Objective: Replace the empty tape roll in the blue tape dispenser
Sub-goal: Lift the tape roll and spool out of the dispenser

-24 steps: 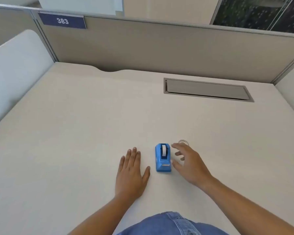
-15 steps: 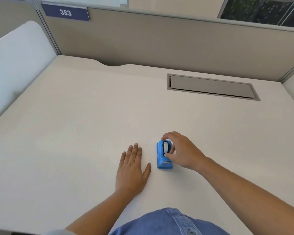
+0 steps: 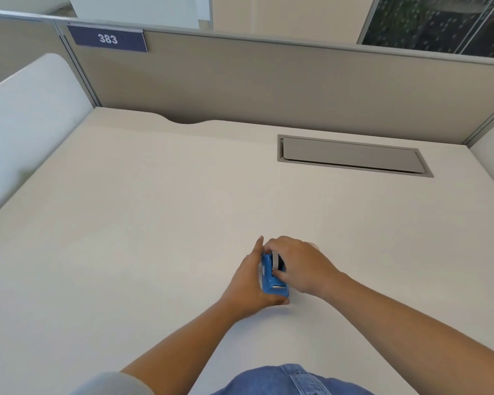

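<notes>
The small blue tape dispenser stands on the pale desk in front of me. My left hand wraps its left side and near end, thumb under the front. My right hand reaches in from the right, with fingertips pinching the grey-white roll that sits in the dispenser's top slot. The clear tape roll seen earlier to the right is hidden behind my right hand.
A grey cable hatch is set into the desk at the back right. Beige partition walls close the back, with a "383" sign. A white panel stands on the left. My denim-clad lap is at the bottom.
My left hand left its flat rest on the desk and closed on the dispenser's left side. My right hand moved from beside the dispenser onto the roll in its slot.
</notes>
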{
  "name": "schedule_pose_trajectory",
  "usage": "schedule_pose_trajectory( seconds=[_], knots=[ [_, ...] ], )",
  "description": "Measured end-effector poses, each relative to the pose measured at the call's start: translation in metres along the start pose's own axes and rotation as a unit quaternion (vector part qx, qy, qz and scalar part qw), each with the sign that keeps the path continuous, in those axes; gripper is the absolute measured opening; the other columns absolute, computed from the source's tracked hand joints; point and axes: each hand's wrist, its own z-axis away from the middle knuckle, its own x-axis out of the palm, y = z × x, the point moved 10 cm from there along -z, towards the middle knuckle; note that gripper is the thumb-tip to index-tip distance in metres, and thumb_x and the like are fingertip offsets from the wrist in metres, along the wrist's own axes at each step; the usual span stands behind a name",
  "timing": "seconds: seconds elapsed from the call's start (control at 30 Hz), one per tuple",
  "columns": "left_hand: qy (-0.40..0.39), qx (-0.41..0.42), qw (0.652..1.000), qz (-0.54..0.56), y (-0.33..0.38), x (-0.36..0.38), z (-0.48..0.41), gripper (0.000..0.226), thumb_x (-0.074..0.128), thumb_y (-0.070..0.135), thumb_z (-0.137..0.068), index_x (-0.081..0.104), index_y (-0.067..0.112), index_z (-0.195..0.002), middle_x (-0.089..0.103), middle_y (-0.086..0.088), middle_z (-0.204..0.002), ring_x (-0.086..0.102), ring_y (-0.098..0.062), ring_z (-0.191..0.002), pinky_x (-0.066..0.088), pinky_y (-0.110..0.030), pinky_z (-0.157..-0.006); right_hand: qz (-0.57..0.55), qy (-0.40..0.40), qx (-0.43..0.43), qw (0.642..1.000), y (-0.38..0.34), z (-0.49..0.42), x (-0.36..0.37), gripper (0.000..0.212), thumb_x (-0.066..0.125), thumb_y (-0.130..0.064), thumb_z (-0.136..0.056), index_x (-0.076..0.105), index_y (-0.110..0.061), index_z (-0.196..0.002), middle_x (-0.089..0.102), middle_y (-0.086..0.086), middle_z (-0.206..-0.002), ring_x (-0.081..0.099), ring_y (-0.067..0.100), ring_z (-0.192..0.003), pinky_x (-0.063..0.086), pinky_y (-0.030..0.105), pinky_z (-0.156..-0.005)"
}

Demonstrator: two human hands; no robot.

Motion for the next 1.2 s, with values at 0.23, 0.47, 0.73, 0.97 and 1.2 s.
schedule_pose_trajectory(
  seconds=[0.23,0.47,0.73,0.97,1.2],
  knots=[
    [0.045,0.033,0.998,-0.001,0.001,-0.006,0.001,0.090,0.089,0.042,-0.057,0.031,0.072,-0.119,0.051,0.041,-0.123,0.049,0.011,-0.118,0.041,-0.010,-0.092,0.021,-0.005,0.005,1.000,0.002,-0.003,-0.002,0.021,0.064,-0.019,-0.080,0.060,-0.025,-0.100,0.063,-0.004,-0.095,0.059,0.018,-0.083,0.054,0.042,-0.076],
    [0.049,0.021,0.999,-0.011,-0.002,-0.006,0.001,0.089,0.088,0.048,-0.055,0.030,0.067,-0.120,0.051,0.032,-0.125,0.046,0.017,-0.116,0.037,-0.004,-0.086,0.025,-0.039,0.013,0.999,0.000,-0.010,-0.004,0.023,0.065,-0.016,-0.075,0.061,-0.024,-0.097,0.062,-0.002,-0.096,0.058,0.021,-0.087,0.055,0.046,-0.078],
    [0.037,0.021,0.999,-0.012,-0.001,-0.005,-0.001,0.090,0.089,0.044,-0.058,0.035,0.052,-0.129,0.051,0.028,-0.126,0.048,0.012,-0.115,0.038,-0.009,-0.092,0.016,-0.048,0.016,0.999,0.002,-0.011,-0.006,0.026,0.069,-0.016,-0.070,0.060,-0.025,-0.092,0.059,-0.003,-0.089,0.057,0.021,-0.082,0.056,0.041,-0.069],
    [0.024,0.028,0.999,-0.019,0.002,-0.004,-0.003,0.092,0.089,0.043,-0.059,0.038,0.040,-0.136,0.054,0.016,-0.133,0.053,-0.007,-0.121,0.045,-0.028,-0.102,-0.006,-0.076,0.028,0.997,0.004,-0.016,-0.007,0.030,0.072,-0.013,-0.064,0.054,-0.030,-0.081,0.059,-0.004,-0.080,0.054,0.017,-0.067,0.043,0.027,-0.050],
    [0.018,0.025,0.999,-0.043,0.003,-0.005,-0.005,0.092,0.088,0.049,-0.058,0.037,0.042,-0.135,0.055,0.017,-0.132,0.053,-0.007,-0.119,0.047,-0.030,-0.101,-0.035,-0.108,0.051,0.992,0.006,-0.022,-0.007,0.029,0.075,-0.009,-0.060,0.060,-0.023,-0.079,0.062,-0.002,-0.084,0.053,0.015,-0.062,0.041,0.023,-0.046]
  ],
)
